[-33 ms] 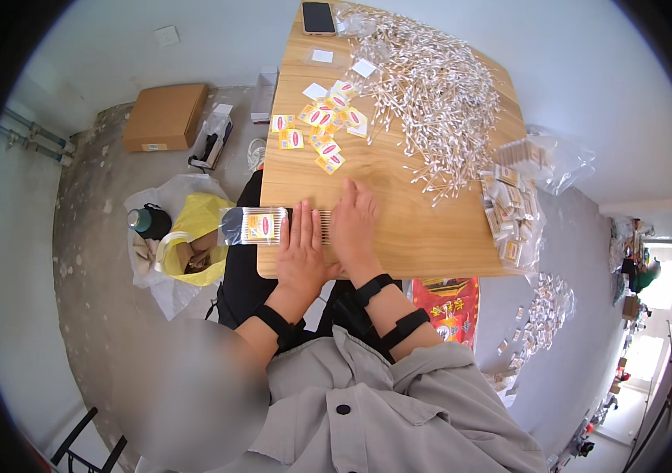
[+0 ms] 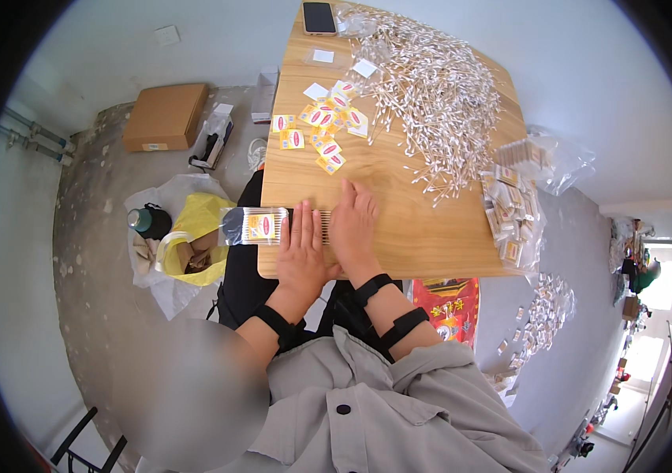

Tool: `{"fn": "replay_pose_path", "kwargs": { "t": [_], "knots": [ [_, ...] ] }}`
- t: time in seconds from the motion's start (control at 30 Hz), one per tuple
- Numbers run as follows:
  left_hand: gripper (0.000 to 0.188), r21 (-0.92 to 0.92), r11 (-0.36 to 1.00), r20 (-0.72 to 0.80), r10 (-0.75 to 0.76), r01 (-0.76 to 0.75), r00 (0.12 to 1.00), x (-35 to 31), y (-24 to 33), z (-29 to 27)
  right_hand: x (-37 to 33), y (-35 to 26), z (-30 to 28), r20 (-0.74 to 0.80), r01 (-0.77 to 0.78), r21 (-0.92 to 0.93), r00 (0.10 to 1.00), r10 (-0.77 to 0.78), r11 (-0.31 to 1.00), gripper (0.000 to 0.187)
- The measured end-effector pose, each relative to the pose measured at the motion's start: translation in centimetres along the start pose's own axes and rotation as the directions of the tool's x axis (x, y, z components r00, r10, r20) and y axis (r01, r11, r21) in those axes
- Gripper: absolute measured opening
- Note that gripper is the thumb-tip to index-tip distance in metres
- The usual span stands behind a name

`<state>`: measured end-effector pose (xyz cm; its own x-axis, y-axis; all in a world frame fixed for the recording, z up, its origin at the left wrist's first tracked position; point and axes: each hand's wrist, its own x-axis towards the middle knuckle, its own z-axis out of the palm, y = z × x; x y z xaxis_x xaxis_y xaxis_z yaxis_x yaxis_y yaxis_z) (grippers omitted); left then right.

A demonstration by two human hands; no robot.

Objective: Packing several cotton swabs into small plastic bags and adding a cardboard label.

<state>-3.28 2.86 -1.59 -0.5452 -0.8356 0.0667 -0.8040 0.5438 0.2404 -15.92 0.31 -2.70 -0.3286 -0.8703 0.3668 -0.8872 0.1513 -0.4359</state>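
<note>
My left hand lies with its fingers stretched flat across a row of cotton swabs. At the swabs' right ends rests my right hand, its fingers extended on the table and slightly bent. Left of my left hand is a clear plastic bag with swabs partly inside it and a yellow and white card on top. The bag hangs past the table's left edge. My left fingers hide part of the swab row.
Loose swabs are heaped at the far right of the wooden table. Printed cards lie scattered at the far left, near a phone. Filled packs crowd the right edge. A yellow bag stands on the floor.
</note>
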Motion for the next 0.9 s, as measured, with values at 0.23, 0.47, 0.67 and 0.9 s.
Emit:
{"fn": "replay_pose_path", "kwargs": {
  "t": [0.23,0.47,0.67,0.9],
  "knots": [
    [0.105,0.010,1.000,0.027,0.001,-0.002,1.000,-0.6,0.3,0.2,-0.2,0.0,0.4,0.069,0.058,-0.012,0.996,-0.057,0.998,0.051],
    [0.102,-0.007,1.000,0.069,0.011,-0.010,0.998,-0.5,0.4,-0.4,0.1,-0.2,0.4,0.030,0.007,-0.030,1.000,-0.006,1.000,0.049],
    [0.097,-0.078,0.997,0.024,0.008,-0.007,1.000,-0.9,0.1,-0.7,0.1,-1.1,0.5,0.010,0.056,-0.047,0.998,-0.056,0.997,0.040],
    [0.069,-0.349,0.935,-0.268,-0.163,0.062,0.949,0.2,-4.7,-6.3,0.2,0.3,0.2,0.006,0.081,-0.136,0.997,-0.080,0.987,0.042]
  ]
}}
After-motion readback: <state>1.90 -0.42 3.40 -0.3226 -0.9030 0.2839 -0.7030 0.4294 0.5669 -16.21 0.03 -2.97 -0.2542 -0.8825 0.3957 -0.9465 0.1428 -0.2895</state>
